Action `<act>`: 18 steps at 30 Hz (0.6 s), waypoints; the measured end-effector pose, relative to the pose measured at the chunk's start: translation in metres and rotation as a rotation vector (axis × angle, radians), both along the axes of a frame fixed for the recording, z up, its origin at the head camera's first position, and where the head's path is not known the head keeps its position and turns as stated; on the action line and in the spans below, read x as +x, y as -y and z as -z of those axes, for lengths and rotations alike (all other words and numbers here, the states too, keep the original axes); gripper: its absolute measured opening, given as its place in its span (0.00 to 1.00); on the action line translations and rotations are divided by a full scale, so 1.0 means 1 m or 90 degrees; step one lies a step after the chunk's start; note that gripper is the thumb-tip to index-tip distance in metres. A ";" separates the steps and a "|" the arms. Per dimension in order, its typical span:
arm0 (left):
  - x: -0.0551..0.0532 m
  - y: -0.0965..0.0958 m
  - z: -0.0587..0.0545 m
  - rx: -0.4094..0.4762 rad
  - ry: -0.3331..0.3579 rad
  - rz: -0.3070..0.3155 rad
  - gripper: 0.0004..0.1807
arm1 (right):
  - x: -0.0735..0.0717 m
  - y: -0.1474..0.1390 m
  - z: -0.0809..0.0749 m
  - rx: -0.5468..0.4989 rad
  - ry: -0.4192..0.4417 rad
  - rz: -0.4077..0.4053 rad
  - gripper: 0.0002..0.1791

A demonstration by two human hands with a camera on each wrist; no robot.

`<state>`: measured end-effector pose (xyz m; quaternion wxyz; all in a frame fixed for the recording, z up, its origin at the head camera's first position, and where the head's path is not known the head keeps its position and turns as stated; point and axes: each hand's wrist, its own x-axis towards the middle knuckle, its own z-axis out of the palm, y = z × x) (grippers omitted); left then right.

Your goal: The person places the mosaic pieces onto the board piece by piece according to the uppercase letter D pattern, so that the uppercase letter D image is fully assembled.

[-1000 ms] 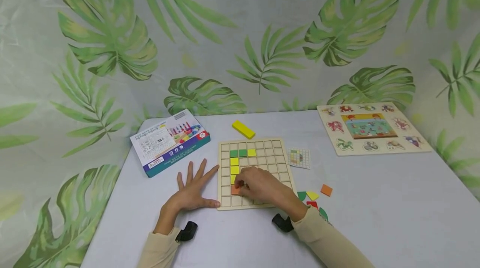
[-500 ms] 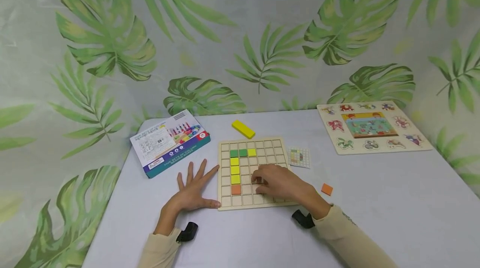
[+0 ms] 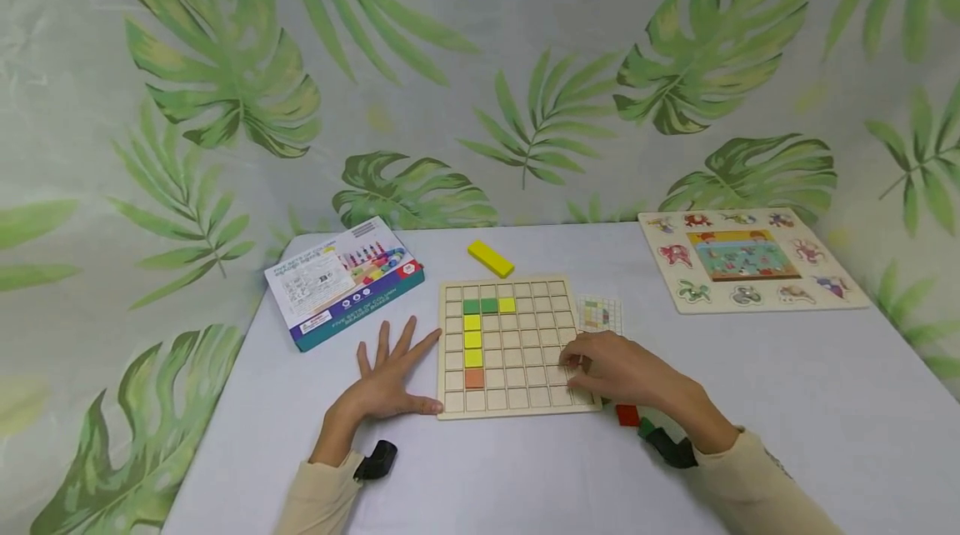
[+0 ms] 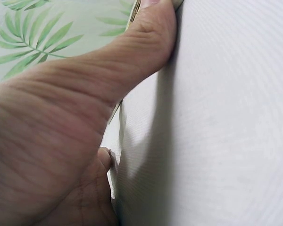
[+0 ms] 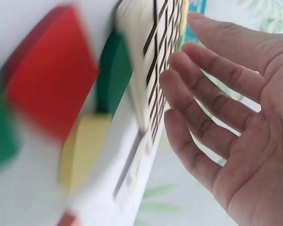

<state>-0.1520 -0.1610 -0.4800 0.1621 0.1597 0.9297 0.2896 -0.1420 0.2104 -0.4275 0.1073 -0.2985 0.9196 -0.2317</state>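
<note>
A wooden grid board (image 3: 517, 385) lies flat on the table. In it sit two green square tiles (image 3: 489, 306), several yellow ones (image 3: 472, 340) and an orange tile (image 3: 474, 378). My left hand (image 3: 386, 385) is spread beside the board, thumb and a fingertip at its left edge. Over the board's right edge hovers my right hand (image 3: 618, 364); in the right wrist view its fingers are loosely bent with nothing between them. Close to it lie a red tile (image 5: 56, 75), a green curved piece (image 5: 114, 70) and a yellow piece (image 5: 85, 150), partly blurred.
A printed pattern card (image 3: 602, 312) lies right of the board, partly behind the right hand. Beyond the board is a yellow bar (image 3: 491, 258). A boxed toy set (image 3: 345, 281) stands back left, a sea-animal peg puzzle (image 3: 720, 293) back right.
My right hand has moved off the orange tile and across the board to its right edge. The orange tile stays in its cell. My left hand has not moved.
</note>
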 end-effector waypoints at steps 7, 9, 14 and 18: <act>0.000 -0.004 -0.005 -0.005 0.013 -0.004 0.63 | 0.002 -0.039 -0.004 -0.023 0.038 0.022 0.15; 0.000 -0.005 -0.007 -0.001 0.016 -0.004 0.63 | 0.002 -0.051 -0.007 -0.034 0.052 0.030 0.16; 0.001 -0.004 -0.009 -0.012 0.015 -0.011 0.62 | -0.006 -0.078 -0.010 -0.050 0.080 0.043 0.16; 0.000 -0.003 -0.008 -0.011 0.015 -0.012 0.63 | -0.013 -0.094 -0.004 -0.051 0.102 0.036 0.16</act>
